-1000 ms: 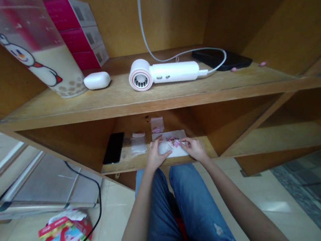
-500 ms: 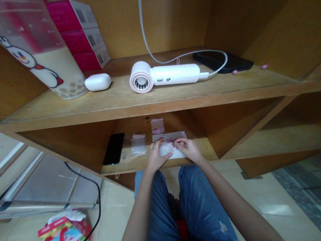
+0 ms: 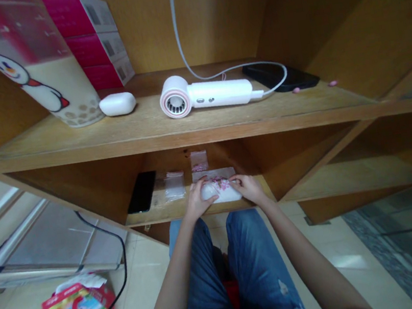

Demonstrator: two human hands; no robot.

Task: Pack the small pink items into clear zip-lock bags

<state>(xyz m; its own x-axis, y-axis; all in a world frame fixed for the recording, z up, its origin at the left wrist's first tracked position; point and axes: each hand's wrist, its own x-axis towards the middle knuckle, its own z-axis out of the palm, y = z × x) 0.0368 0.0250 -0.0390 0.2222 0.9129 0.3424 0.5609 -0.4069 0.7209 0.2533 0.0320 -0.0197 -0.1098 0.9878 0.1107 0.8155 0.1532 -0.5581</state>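
Note:
On the lower shelf lies a white sheet with a cluster of small pink pieces on it. My left hand curves its thumb and fingers around a whitish rounded thing at the sheet's left side; its kind is unclear. At the right edge of the pink pieces, the fingertips of my right hand are pinched together. Whatever lies between them is too small to make out. Behind the sheet is a small clear bag with pink bits in it. Left of my left hand are clear plastic bags.
A black phone lies at the lower shelf's left. Above stand a drink cup, pink boxes, a white case, a white hair dryer and a dark flat object. A black cable hangs at left.
My right hand has shifted slightly right, away from the pink pieces, which show more fully. My left hand keeps its place on the whitish thing. The whole view has moved a little.

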